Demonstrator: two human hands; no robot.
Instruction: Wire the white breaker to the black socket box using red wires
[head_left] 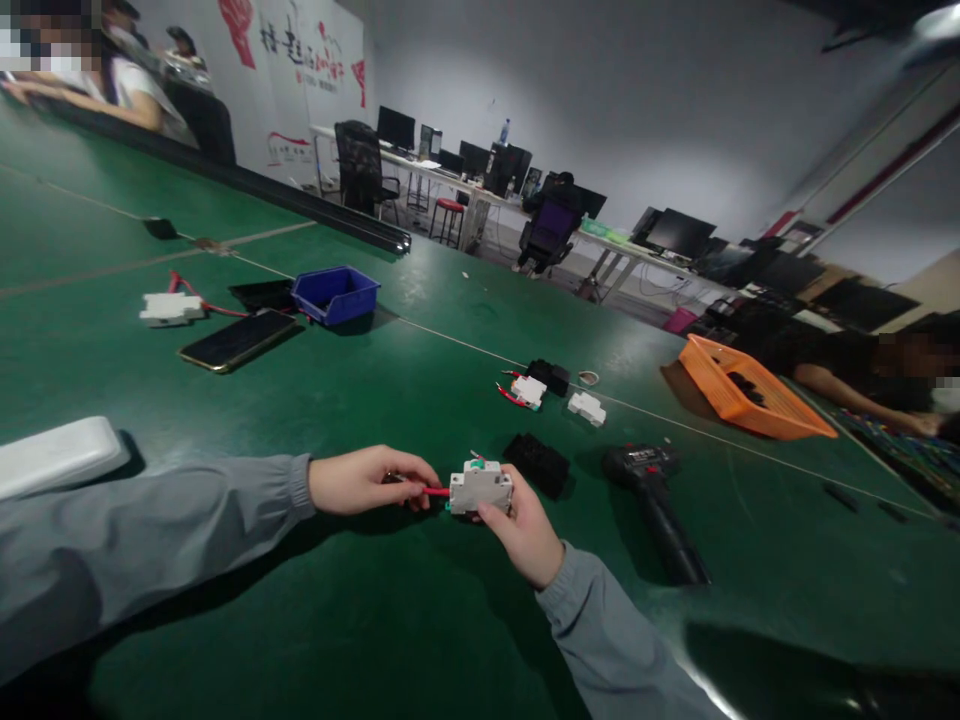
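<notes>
Two bare hands worked above the green table (420, 620), nearer its near edge than its far edge. Right hand (529, 530): fingers closed on a white box-shaped plastic module (481, 490), thumb across the near face, module held in front of the wearer. Left hand (371, 480): fingers nearly closed, pinching the thin red wire (437, 491) that ran into the module's left end. Dark item partly hidden in the left fingers, type unclear.

Just beyond the right hand lay a black rectangular plastic block (538, 464). Farther toward the far edge: a small white plastic module with short red leads (528, 391), touching or nearly touching a black plastic piece (549, 376), plus a plain white plastic module (587, 408) just beside them. Black cordless drill (654, 505) lay on its side to the right. Orange slatted plastic basket (757, 400) sat by the far edge, right side, near a person in dark clothing (855, 365).

Left side held an open blue plastic bin (337, 296), a dark smartphone (241, 341) and a white wired module (172, 308).
</notes>
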